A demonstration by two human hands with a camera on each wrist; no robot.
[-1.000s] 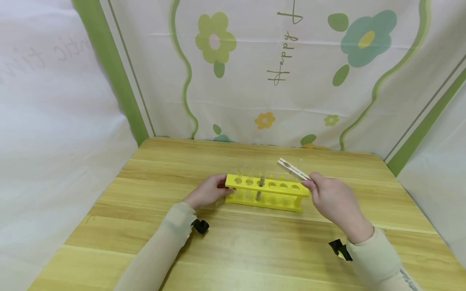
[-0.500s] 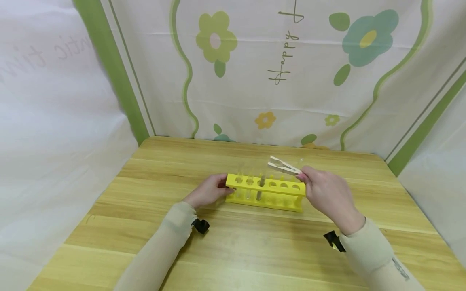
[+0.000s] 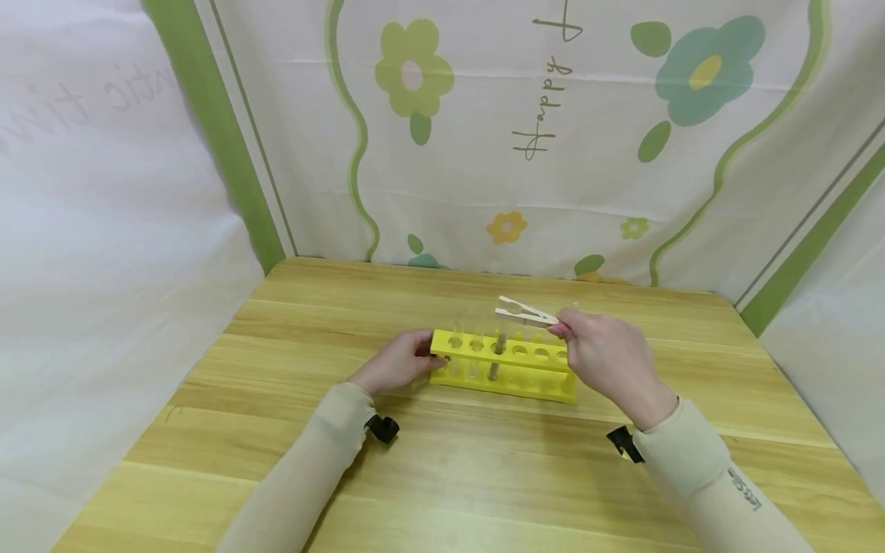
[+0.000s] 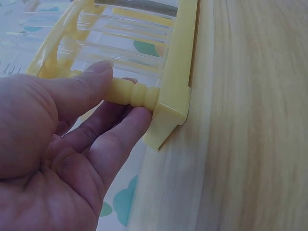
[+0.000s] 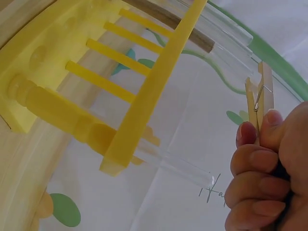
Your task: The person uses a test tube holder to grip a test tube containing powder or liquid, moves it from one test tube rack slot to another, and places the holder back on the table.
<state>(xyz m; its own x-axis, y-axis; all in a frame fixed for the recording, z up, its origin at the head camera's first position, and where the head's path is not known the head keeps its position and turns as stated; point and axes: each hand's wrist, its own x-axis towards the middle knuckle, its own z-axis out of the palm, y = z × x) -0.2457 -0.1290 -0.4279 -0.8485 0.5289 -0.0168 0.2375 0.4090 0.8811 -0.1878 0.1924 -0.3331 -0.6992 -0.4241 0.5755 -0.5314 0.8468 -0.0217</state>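
Observation:
A yellow test tube rack stands on the table. My left hand grips its left end, thumb and fingers around the turned post. My right hand holds a wooden test tube clamp above the rack. The clamp's jaws are spread, at the mouth of the third tube from the left, which holds dark brown contents. I cannot tell whether they touch its glass. To its left, two clear tubes stand upright in the rack.
Another clear tube rises at the rack's right end, its rounded end up. Short pegs line the rack's back. The wooden table meets a flower-printed curtain behind, with white cloth at the left.
My right hand has moved left with the clamp, bringing its jaws over the dark tube. The clamp's jaws have spread apart. My left hand stays on the rack.

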